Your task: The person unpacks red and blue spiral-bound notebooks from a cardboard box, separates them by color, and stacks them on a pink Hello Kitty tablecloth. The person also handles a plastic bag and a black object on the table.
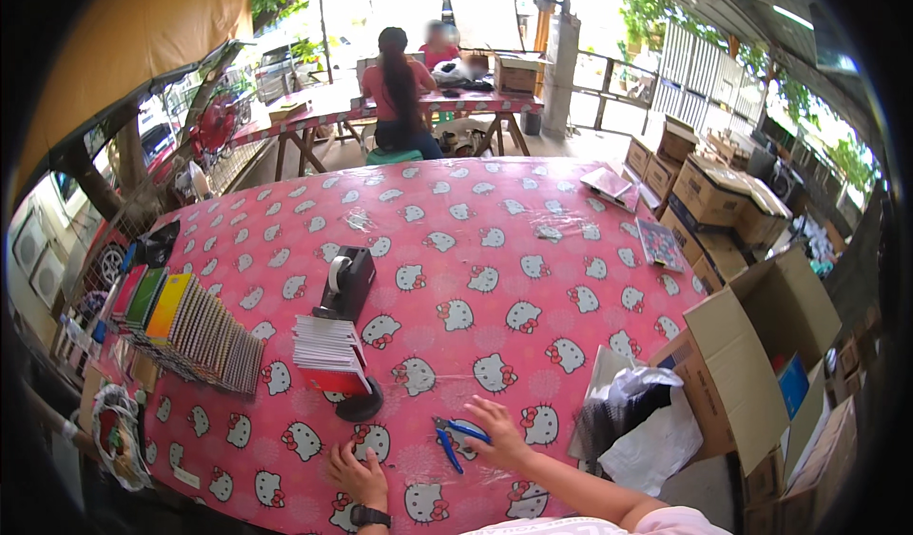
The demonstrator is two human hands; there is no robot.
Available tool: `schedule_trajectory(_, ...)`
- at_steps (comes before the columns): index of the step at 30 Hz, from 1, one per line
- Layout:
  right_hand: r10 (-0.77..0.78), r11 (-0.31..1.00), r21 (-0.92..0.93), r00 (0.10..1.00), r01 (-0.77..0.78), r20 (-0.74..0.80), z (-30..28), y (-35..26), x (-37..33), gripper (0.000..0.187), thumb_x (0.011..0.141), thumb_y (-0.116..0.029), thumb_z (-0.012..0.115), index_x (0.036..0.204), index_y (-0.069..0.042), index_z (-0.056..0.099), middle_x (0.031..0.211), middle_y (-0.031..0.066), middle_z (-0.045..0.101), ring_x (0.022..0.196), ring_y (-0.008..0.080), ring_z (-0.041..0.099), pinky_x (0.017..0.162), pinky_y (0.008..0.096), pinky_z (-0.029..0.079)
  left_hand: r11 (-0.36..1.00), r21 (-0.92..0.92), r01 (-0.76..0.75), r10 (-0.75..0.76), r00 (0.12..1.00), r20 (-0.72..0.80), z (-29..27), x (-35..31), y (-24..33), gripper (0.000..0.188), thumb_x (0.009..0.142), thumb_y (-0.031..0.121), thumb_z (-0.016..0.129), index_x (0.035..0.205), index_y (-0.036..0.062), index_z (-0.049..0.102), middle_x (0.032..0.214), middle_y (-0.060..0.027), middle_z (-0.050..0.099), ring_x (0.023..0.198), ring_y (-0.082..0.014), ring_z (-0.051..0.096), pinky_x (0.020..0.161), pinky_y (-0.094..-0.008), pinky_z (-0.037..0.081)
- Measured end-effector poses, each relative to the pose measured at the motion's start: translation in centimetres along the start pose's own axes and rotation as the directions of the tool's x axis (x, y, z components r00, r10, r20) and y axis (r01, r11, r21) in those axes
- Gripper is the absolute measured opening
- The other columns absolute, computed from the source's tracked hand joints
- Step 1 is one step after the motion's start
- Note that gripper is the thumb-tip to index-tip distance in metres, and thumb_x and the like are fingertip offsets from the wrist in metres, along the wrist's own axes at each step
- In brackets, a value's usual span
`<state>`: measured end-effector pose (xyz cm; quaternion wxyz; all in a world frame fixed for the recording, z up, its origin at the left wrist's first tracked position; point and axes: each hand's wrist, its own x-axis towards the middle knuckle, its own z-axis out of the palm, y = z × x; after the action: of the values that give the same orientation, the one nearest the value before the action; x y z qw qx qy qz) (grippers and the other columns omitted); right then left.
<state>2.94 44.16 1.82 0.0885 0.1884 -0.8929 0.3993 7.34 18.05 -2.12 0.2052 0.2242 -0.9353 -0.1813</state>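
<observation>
A pair of pliers point(449, 447) with blue handles lies spread on the pink table. My right hand point(496, 434) reaches over one handle with its fingers apart; whether it touches the handle I cannot tell. Resting flat on the tablecloth to the left is my left hand point(358, 476), fingers loosely spread and nothing in it. Ahead of the left hand stands a stack of thin white-edged booklets point(328, 345) with a red one in front, beside a black round object point(361, 404). Behind that stack sits a black tape dispenser point(350, 283).
Rows of spiral notebooks point(204, 335) stand at the left. On the right are an open cardboard box point(709, 373), white plastic wrap point(656, 440) and more stacked boxes point(713, 193). Booklets point(611, 187) lie at the far right corner. Two people sit around another table point(323, 97) beyond.
</observation>
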Motion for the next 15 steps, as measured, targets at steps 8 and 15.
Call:
schedule_trajectory(8,-0.207,0.848,0.522,0.853,-0.087,0.479,-19.4,-9.6,-9.0,0.051,0.082,-0.029,0.066,0.122,-0.002,0.05,0.123,0.0114,0.054,0.114,0.0253,0.05,0.096,0.0368,0.038,0.952,-0.272,-0.141,0.089,0.977,-0.195,0.2,0.3,-0.3,0.036,0.078,0.024,0.06,0.109,0.008,0.05,0.128,-0.017,0.041,0.121,-0.0359,0.034,0.1,-0.051,0.024)
schedule_trajectory(15,0.01,0.997,0.082,0.983,0.005,-0.186,-36.4,-12.0,-20.2,0.06,0.083,-0.043,0.06,0.123,0.0,0.048,0.131,0.0137,0.046,0.119,0.0272,0.044,0.099,0.0386,0.033,0.623,-0.601,-0.5,0.426,0.862,-0.275,-5.6,2.1,17.6,0.034,0.078,0.014,0.059,0.11,0.006,0.052,0.129,-0.0165,0.041,0.121,-0.0307,0.035,0.102,-0.0445,0.024)
